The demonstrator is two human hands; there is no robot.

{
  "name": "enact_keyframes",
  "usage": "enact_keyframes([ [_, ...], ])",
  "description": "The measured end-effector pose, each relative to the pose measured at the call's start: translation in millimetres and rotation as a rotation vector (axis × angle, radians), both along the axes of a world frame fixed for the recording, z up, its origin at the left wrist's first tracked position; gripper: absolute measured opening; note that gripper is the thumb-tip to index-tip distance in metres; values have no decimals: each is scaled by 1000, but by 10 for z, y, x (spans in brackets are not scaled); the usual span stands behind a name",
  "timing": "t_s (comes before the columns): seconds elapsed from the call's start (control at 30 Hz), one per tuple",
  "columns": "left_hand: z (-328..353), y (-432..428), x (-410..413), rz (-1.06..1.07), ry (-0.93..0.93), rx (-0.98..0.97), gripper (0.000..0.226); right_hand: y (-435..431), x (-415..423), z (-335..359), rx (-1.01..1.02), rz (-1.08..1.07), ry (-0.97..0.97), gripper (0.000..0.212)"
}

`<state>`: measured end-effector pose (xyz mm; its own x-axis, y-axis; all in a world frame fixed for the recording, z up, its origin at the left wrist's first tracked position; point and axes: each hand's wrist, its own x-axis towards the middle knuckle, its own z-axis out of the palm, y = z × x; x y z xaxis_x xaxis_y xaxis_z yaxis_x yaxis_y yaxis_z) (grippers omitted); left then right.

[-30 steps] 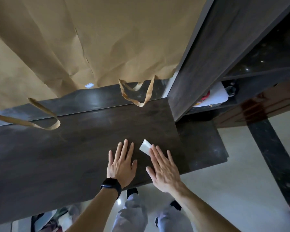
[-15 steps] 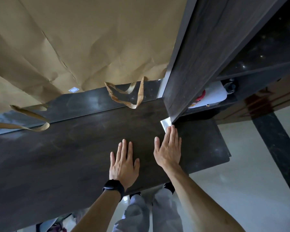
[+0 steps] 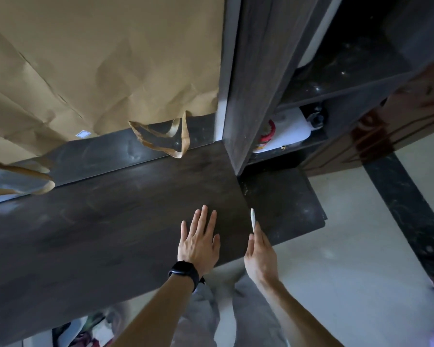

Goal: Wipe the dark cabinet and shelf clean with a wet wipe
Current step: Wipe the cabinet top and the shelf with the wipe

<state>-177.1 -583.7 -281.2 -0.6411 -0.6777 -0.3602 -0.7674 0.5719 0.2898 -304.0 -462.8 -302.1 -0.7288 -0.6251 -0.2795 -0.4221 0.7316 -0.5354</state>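
Note:
The dark wooden cabinet top (image 3: 98,216) fills the middle of the view. My left hand (image 3: 199,242), with a black watch on its wrist, lies flat on the top near its right end, fingers straight. My right hand (image 3: 259,254) stands on edge against the right side of the top, fingers straight, pressing the folded white wet wipe (image 3: 253,219) to that side edge. Only the wipe's thin edge shows above my fingertips. A lower dark shelf (image 3: 288,206) juts out just right of the wipe.
A tall dark upright panel (image 3: 256,83) rises at the top's far right corner. Brown paper bags (image 3: 105,66) with looped handles stand along the back. Behind the panel, shelves hold a white container (image 3: 286,132). Pale floor (image 3: 348,271) lies to the right.
My right hand slid the wipe from the top's surface to the far right corner by the panel, then came back toward me and turned on edge against the top's right side. My left hand stayed flat.

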Motion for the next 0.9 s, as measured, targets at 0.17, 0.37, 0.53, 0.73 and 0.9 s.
enact_keyframes([
  [0.17,-11,463,-269,27,31,16,63,438,-110,60,6,81,-89,61],
  [0.37,-86,798,-762,196,60,-38,62,890,-977,-155,32,259,-239,36],
  [0.53,-287,767,-1248,420,49,-146,63,977,-1965,-373,-63,149,-23,35],
  [0.73,-465,804,-1365,551,17,-248,60,741,-3035,-799,-171,134,29,53],
  [0.9,-491,834,-1361,558,13,-296,58,462,-3083,-1256,-43,369,145,53],
])
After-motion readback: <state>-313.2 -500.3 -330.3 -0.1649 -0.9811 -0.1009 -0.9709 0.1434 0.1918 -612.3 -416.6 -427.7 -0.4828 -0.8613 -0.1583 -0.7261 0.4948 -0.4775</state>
